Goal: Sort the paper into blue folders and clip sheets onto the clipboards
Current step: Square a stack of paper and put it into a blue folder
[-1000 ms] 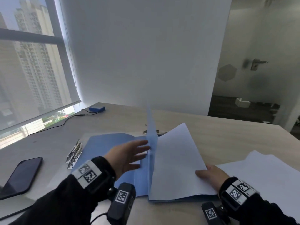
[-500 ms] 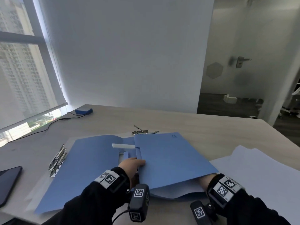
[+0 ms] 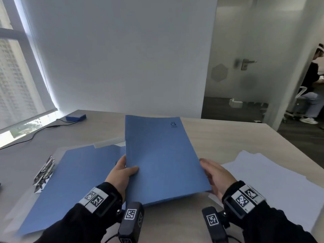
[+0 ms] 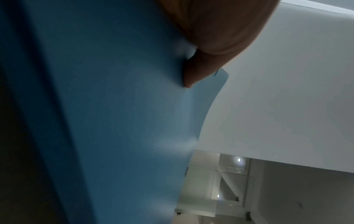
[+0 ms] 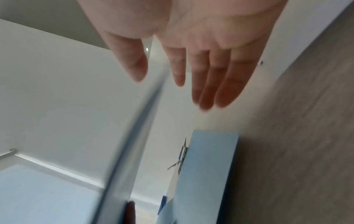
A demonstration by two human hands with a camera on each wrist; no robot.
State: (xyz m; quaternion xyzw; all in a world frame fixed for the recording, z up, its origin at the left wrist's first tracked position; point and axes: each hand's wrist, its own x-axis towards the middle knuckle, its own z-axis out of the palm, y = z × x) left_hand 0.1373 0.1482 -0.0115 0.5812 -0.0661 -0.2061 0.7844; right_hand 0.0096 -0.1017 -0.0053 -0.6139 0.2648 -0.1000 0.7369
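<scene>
A pale wood-grain table [image 3: 228,137] fills the lower view, white wall behind. Nearest, the left hand [image 3: 121,174] pinches the closed blue card folder [image 3: 163,160] at its left edge, thumb on the cover, fingers under. The right hand [image 3: 215,178] has straight, spread fingers beside the folder's right edge; whether they touch it is unclear. The folder is lifted off the table, long axis running away from the person. Left of it lies another blue folder [image 3: 73,181], opened flat; right, a loose white paper stack [image 3: 273,181], closer to the right hand
</scene>
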